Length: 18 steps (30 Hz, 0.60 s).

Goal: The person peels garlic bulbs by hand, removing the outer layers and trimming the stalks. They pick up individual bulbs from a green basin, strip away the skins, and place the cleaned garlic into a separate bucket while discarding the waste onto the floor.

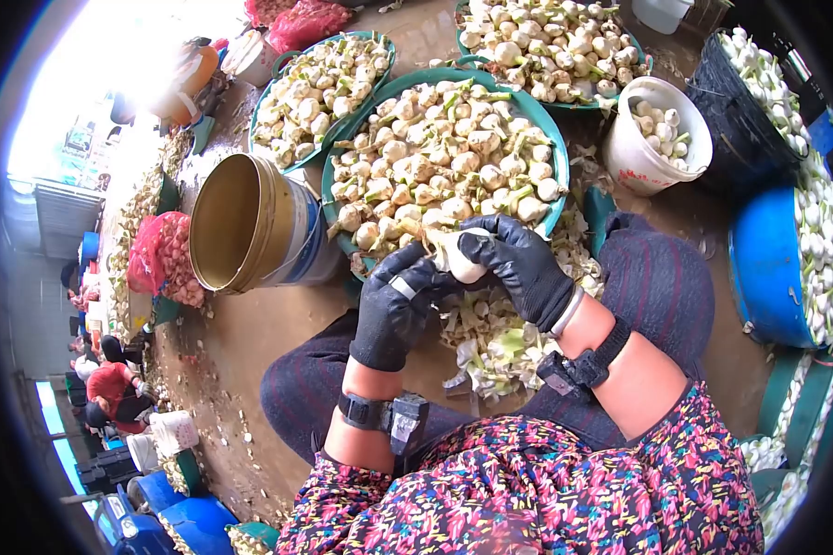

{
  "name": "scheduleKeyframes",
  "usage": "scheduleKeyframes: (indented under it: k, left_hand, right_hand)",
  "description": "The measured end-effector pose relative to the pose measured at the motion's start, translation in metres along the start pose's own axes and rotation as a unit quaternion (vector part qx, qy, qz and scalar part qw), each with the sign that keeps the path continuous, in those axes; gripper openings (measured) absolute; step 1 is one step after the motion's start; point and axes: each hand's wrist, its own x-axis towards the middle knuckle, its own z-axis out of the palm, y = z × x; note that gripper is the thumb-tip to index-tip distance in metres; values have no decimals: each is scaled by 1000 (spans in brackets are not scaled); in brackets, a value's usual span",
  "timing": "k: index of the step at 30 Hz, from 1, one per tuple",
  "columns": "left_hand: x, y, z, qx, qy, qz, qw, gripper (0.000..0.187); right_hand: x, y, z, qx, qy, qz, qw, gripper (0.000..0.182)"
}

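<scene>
A pale garlic bulb [460, 258] with a short stem is held between my two hands, just over the near rim of a green tub [562, 153] heaped with garlic bulbs. My left hand [396, 305], in a black glove with a white band round one finger, closes on the bulb's left side. From the right, my right hand [525, 270], gloved in black too, grips the bulb with thumb and fingers. Its fingers cover part of the bulb. Below the hands lies a pile of peeled skins and leaves [500, 356] between my legs.
An open, cream-lined bucket [241, 222] stands to the left. At right are a white bucket [643, 166] with peeled bulbs, a black tub [736, 116] and a blue tub [766, 264]. Two more garlic tubs stand behind. A person in red [116, 393] sits far left.
</scene>
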Motion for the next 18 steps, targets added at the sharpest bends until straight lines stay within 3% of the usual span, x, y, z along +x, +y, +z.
scheduleKeyframes:
  k: [3,5,7,9,11,12,13,15,17,18]
  left_hand:
    - [1,-1,-9,-20,-11,13,1000,32]
    - [4,-4,-13,-12,-24,26,999,34]
    - [6,-9,-12,118,-17,53,992,34]
    - [2,-3,9,123,14,32,992,34]
    - [0,-2,15,61,54,-13,997,30]
    - [-2,0,17,61,54,-13,997,30]
    - [-4,2,18,107,56,-11,993,28]
    - [-7,3,16,154,58,-10,986,26]
    - [-6,-1,10,250,48,47,966,26]
    - [-5,-2,5,251,48,46,966,26]
  right_hand:
    - [4,6,0,-89,-12,-74,993,40]
    - [3,11,2,-78,-22,-82,993,45]
    - [4,18,0,-165,-38,-161,972,49]
    - [5,19,-2,-179,-40,-161,970,50]
    - [2,20,-3,-238,-28,-162,957,46]
    - [3,23,-2,-304,5,-223,926,36]
    - [7,29,-5,-304,5,-223,926,36]
    - [12,36,-8,-84,5,-143,986,28]
    - [13,32,-13,-115,8,-146,982,24]
    - [9,25,-15,-18,-58,-13,998,28]
